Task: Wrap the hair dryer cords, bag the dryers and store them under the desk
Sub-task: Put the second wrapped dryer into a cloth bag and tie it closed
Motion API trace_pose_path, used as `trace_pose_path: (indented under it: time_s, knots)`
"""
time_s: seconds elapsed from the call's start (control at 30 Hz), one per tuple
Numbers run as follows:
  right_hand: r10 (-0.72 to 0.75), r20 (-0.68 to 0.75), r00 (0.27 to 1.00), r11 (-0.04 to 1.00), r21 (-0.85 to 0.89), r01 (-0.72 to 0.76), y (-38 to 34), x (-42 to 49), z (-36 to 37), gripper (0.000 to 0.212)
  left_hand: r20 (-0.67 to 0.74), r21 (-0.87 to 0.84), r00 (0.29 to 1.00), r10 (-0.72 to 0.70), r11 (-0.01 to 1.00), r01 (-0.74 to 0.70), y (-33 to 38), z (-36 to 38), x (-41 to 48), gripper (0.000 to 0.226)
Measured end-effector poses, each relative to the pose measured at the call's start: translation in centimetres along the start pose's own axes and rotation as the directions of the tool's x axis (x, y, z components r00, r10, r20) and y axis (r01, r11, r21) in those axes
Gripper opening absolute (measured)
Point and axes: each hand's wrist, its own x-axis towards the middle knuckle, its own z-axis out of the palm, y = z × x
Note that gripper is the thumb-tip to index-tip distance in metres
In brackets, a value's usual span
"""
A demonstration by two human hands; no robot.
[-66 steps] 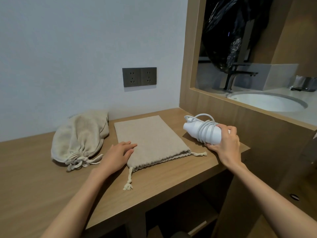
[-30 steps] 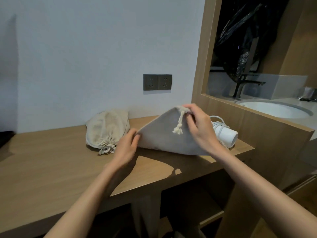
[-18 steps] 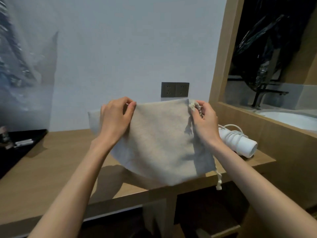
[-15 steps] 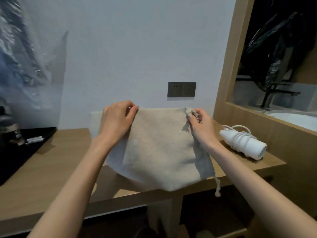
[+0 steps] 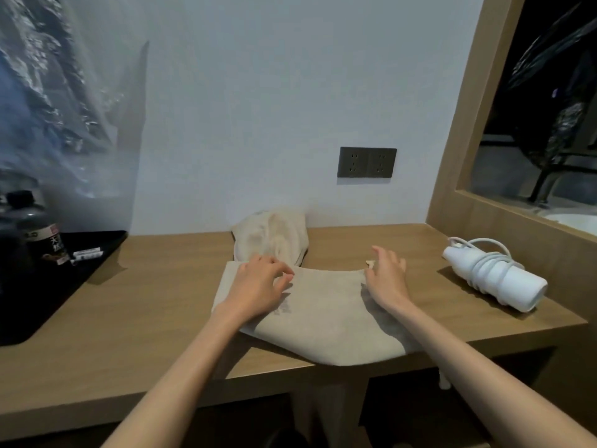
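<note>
The left hand (image 5: 258,282) is laid on the far left part of an empty cloth bag (image 5: 323,318), its fingers bent at the bag's far edge. Whether the cloth is pinched there cannot be told. The right hand (image 5: 386,276) is placed at the bag's far right corner, with its fingers loose and slightly spread, and nothing is held in it. A short drawstring end (image 5: 370,263) is seen just beside its thumb.

The bag is spread flat on the wooden desk (image 5: 129,318), and its near corner reaches the desk's front edge. The white hair dryer (image 5: 504,286) is laid on its side to the right of the bag, well apart from the right hand. Its cord (image 5: 481,270) is wound around its body. A second bag (image 5: 271,237), filled out and rounded, is set behind the flat one, just beyond the left hand and near the wall.

A dark double socket (image 5: 366,162) is fixed to the wall above. At the desk's left end, a black tray (image 5: 48,286) is seen with a dark bottle (image 5: 32,227) on it.
</note>
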Motion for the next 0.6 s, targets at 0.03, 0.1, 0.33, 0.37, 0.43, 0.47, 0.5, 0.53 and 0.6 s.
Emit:
trace_pose_path:
  time_s: [0.03, 0.1, 0.33, 0.37, 0.43, 0.47, 0.5, 0.53, 0.6]
  knots:
    - [-0.079, 0.017, 0.997, 0.997, 0.025, 0.079, -0.4, -0.5, -0.2, 0.041, -0.017, -0.022, 0.999, -0.030, 0.999, 0.030, -0.1, 0.3, -0.1, 0.025]
    - [-0.272, 0.143, 0.952, 0.961, 0.079, 0.264, -0.9, -1.6, -0.5, 0.035, -0.080, -0.026, 0.985, -0.153, 0.988, 0.151, -0.3, 0.3, -0.5, 0.025]
    - [-0.285, 0.546, 0.787, 0.876, -0.184, 0.445, 0.5, -3.5, 1.0, 0.044, 0.103, -0.363, 0.860, -0.499, 0.786, 0.500, -2.5, -1.3, -2.2, 0.058]
    - [-0.274, 0.544, 0.793, 0.870, -0.211, 0.445, 0.4, -3.5, 1.2, 0.044, 0.116, -0.433, 0.857, -0.501, 0.751, 0.498, -2.7, -1.3, -2.6, 0.062]
    - [-0.255, 0.543, 0.800, 0.863, -0.246, 0.442, 0.3, -3.5, 1.4, 0.045, 0.150, -0.543, 0.851, -0.503, 0.678, 0.496, -2.7, -1.4, -3.2, 0.067]
    - [-0.248, 0.541, 0.804, 0.862, -0.256, 0.438, 0.3, -3.5, 1.5, 0.045, 0.169, -0.564, 0.849, -0.501, 0.657, 0.500, -2.7, -1.4, -3.6, 0.069]
    - [-0.243, 0.537, 0.808, 0.861, -0.264, 0.435, 0.3, -3.6, 1.5, 0.045, 0.185, -0.566, 0.851, -0.492, 0.654, 0.502, -2.6, -1.4, -3.9, 0.069]
    - [-0.239, 0.535, 0.811, 0.862, -0.269, 0.431, 0.3, -3.6, 1.6, 0.045, 0.188, -0.562, 0.857, -0.479, 0.663, 0.494, -2.6, -1.5, -4.2, 0.069]
    - [-0.227, 0.534, 0.815, 0.870, -0.266, 0.416, 0.2, -3.7, 1.5, 0.045, 0.162, -0.570, 0.877, -0.452, 0.683, 0.457, -2.6, -1.7, -4.7, 0.066]
